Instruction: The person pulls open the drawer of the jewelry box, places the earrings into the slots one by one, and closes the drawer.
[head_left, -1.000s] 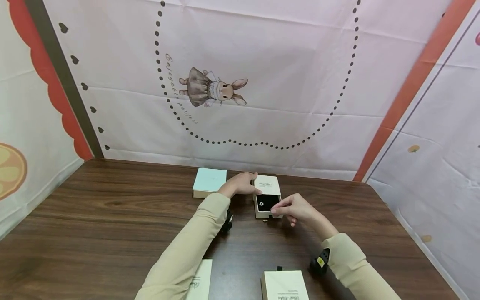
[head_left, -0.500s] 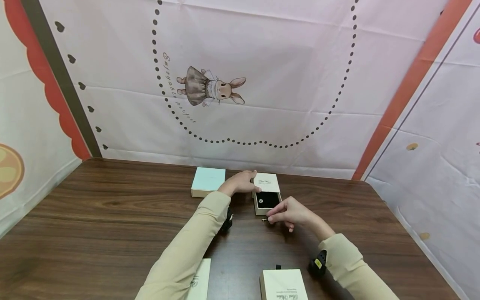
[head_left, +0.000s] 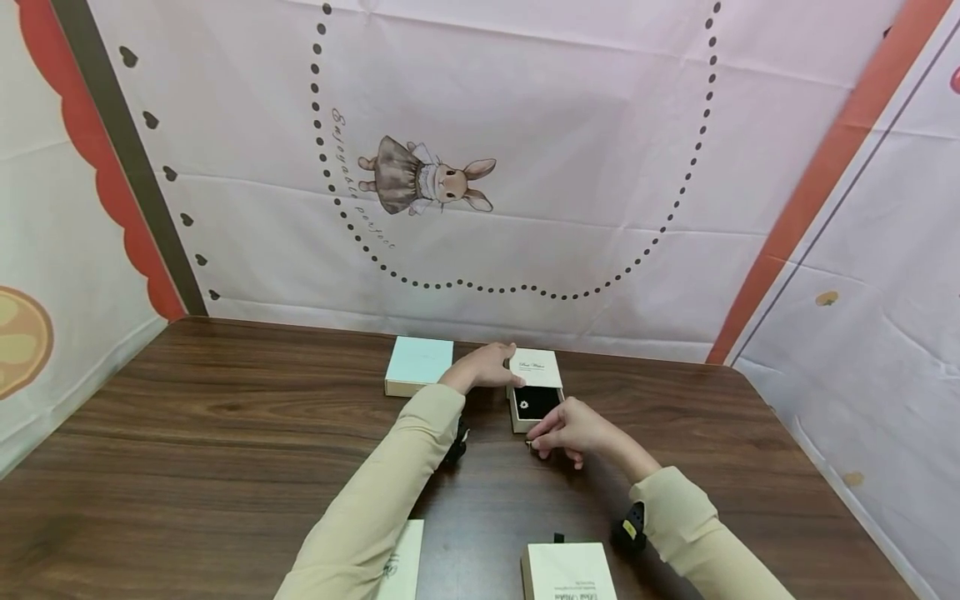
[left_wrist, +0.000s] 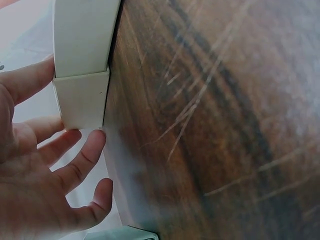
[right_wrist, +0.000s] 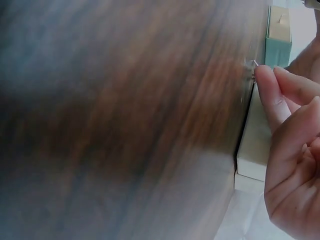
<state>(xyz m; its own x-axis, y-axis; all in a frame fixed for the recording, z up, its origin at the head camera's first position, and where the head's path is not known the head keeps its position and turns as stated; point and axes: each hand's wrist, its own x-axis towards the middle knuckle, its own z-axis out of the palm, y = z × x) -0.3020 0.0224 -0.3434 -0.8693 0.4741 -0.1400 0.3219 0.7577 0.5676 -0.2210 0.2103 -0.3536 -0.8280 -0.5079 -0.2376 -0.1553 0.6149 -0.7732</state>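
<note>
Toward the back of the table stands a cream slide-out jewelry box (head_left: 534, 366), its drawer (head_left: 537, 403) pulled toward me. A flower-shaped stud earring (head_left: 524, 405) sits on the drawer's black lining, at the left. My left hand (head_left: 482, 367) holds the box at its left and far end; in the left wrist view, thumb and fingers (left_wrist: 89, 150) touch its cream end. Just in front of the drawer my right hand (head_left: 573, 432) pinches a second small earring (head_left: 529, 445) low over the table. Its thin metal post (right_wrist: 255, 63) shows at the fingertips in the right wrist view.
A pale blue box (head_left: 420, 360) with a cream side stands left of the left hand. Near the front edge are another cream box (head_left: 570, 571) and a further one (head_left: 406, 558), partly behind the left sleeve. A printed cloth (head_left: 562, 167) hangs behind the table.
My right hand has come down and left from the drawer's front corner to the small earring on the table and now pinches it. The left hand stays on the box.
</note>
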